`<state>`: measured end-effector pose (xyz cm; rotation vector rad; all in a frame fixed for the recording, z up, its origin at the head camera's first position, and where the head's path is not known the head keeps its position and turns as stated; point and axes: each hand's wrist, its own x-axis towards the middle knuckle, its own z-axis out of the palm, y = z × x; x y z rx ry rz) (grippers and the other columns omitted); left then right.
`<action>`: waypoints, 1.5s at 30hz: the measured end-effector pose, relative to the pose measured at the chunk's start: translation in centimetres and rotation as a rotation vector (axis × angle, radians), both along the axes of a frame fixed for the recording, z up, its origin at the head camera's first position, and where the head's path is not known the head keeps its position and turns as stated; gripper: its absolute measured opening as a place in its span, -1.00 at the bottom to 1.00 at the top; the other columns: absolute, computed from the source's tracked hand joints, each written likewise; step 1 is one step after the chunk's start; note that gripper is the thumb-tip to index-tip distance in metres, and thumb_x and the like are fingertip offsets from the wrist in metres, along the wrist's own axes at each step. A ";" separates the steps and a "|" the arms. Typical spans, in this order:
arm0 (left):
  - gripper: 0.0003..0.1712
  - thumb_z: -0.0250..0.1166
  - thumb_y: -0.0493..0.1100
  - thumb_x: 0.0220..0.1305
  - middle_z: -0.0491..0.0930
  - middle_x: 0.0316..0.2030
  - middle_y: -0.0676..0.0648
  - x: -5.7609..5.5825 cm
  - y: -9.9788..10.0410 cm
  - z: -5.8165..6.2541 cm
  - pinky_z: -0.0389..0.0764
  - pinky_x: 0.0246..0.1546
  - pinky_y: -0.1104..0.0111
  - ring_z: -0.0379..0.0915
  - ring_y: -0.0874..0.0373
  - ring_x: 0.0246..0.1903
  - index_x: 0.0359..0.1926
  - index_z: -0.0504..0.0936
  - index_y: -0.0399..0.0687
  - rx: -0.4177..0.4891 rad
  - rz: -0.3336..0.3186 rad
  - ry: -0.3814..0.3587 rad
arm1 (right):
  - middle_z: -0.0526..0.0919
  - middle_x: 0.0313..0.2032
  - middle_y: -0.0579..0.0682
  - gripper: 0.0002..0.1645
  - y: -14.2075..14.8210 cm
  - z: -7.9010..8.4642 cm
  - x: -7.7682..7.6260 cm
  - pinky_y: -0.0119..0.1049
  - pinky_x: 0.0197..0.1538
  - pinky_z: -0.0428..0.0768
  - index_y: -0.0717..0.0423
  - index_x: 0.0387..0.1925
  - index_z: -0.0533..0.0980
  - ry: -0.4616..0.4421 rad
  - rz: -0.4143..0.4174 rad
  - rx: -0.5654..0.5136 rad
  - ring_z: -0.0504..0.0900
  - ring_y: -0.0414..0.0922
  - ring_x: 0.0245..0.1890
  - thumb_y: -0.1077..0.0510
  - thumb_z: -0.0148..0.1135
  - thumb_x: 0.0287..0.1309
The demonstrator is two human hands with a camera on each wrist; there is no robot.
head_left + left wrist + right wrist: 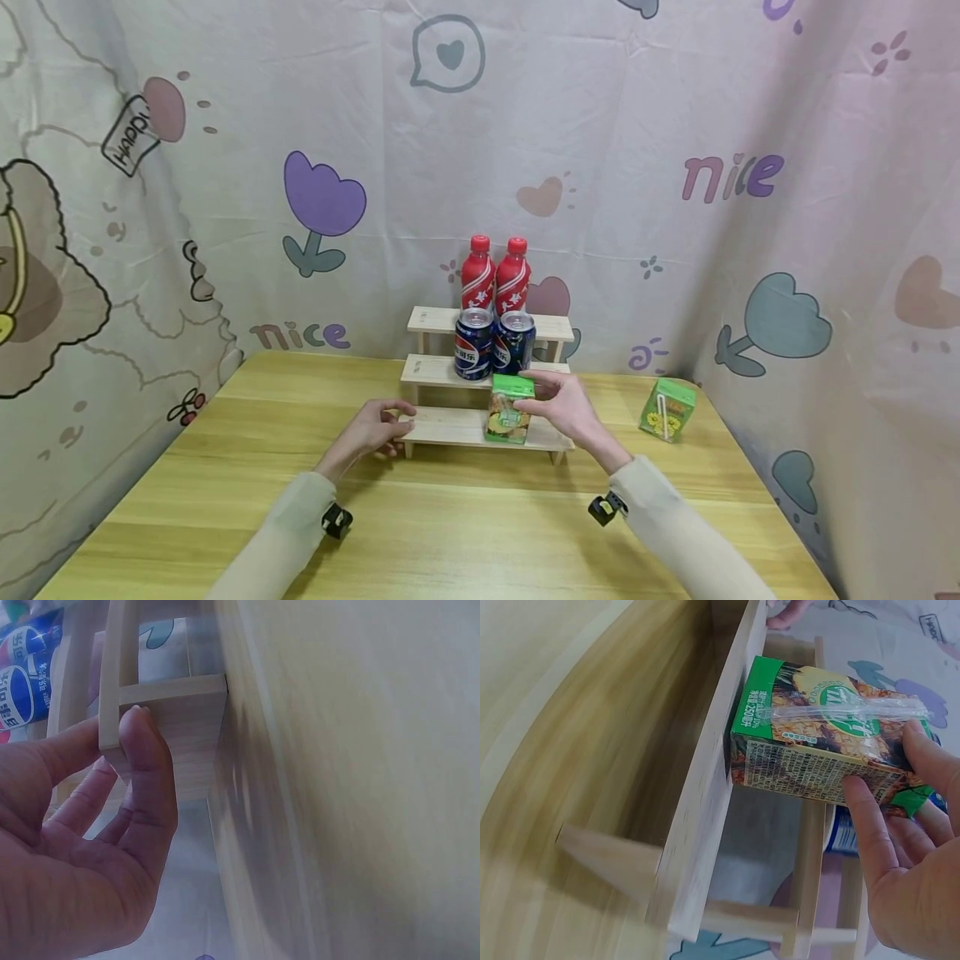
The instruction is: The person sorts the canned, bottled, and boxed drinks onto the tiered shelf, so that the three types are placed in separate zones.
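A green juice box point(509, 410) stands upright on the lowest step of a three-tier wooden rack point(450, 425). My right hand point(561, 404) grips its upper part between thumb and fingers. In the right wrist view the juice box point(810, 735) shows a straw in clear wrap on one face, and its base meets the step. At the rack's left end, my left hand point(375, 427) pinches the edge of the lowest board. The left wrist view has the thumb and fingers of this hand point(97, 825) on either side of that board point(111, 682).
Two blue cans point(473, 346) stand on the middle step, and two red bottles point(478, 275) on the top one. Another green juice box point(667, 410) sits on the wooden table point(465, 533) to the right. A printed curtain point(600, 108) hangs behind.
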<state>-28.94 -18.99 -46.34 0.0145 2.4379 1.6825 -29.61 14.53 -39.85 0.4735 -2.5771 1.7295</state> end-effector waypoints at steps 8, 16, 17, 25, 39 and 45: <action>-0.65 0.32 -0.27 0.27 0.52 -0.49 -0.11 -0.1 0.1 0.1 0.68 -0.59 0.26 0.53 0.10 -0.61 0.08 0.57 -0.20 -0.006 -0.009 -0.006 | 0.74 -0.08 0.10 -0.33 -1.9 -0.3 -0.4 -0.23 -0.05 0.72 0.06 0.15 0.57 -0.001 0.008 -0.012 0.73 -0.04 -0.09 0.13 0.56 -0.08; -0.64 0.32 -0.28 0.27 0.51 -0.50 -0.12 0.1 0.1 0.1 0.70 -0.57 0.21 0.52 0.10 -0.61 0.09 0.57 -0.22 0.015 -0.007 0.004 | 0.72 -0.01 0.09 -0.33 -3.8 -0.5 -0.7 -0.22 -0.02 0.72 0.04 0.17 0.56 -0.005 0.037 -0.020 0.70 -0.03 -0.03 0.13 0.54 -0.04; -0.64 0.32 -0.28 0.26 0.51 -0.50 -0.12 0.1 0.1 0.0 0.70 -0.57 0.21 0.52 0.11 -0.62 0.08 0.57 -0.22 0.013 -0.007 0.007 | 0.71 -0.01 0.11 -0.33 -4.1 -0.5 -0.7 -0.21 -0.02 0.72 0.07 0.18 0.55 -0.007 0.036 -0.015 0.70 -0.01 -0.02 0.14 0.53 -0.03; -0.62 0.33 -0.28 0.26 0.52 -0.48 -0.13 0.0 0.0 -0.3 0.70 -0.58 0.20 0.52 0.08 -0.61 0.10 0.56 -0.22 -0.001 -0.001 0.008 | 0.72 -0.03 0.10 -0.37 -5.5 -0.4 -0.9 -0.25 -0.06 0.73 0.04 0.14 0.58 -0.007 0.044 -0.039 0.71 -0.03 -0.03 0.15 0.54 -0.05; -0.64 0.31 -0.30 0.27 0.51 -0.47 -0.12 0.0 -0.1 0.2 0.70 -0.56 0.24 0.53 0.09 -0.59 0.09 0.57 -0.20 0.011 0.006 -0.014 | 0.71 0.01 0.08 -0.37 -6.2 -0.1 -1.4 -0.24 -0.05 0.73 -0.01 0.15 0.58 -0.011 0.039 -0.012 0.70 -0.05 -0.01 0.12 0.54 -0.03; -0.64 0.31 -0.30 0.27 0.50 -0.48 -0.11 0.1 0.0 0.1 0.69 -0.58 0.24 0.53 0.09 -0.60 0.09 0.57 -0.22 0.016 0.004 -0.005 | 0.71 0.00 0.08 -0.36 -6.2 -0.2 -1.3 -0.25 -0.06 0.73 -0.01 0.15 0.58 -0.012 0.031 0.010 0.71 -0.05 -0.02 0.11 0.53 -0.03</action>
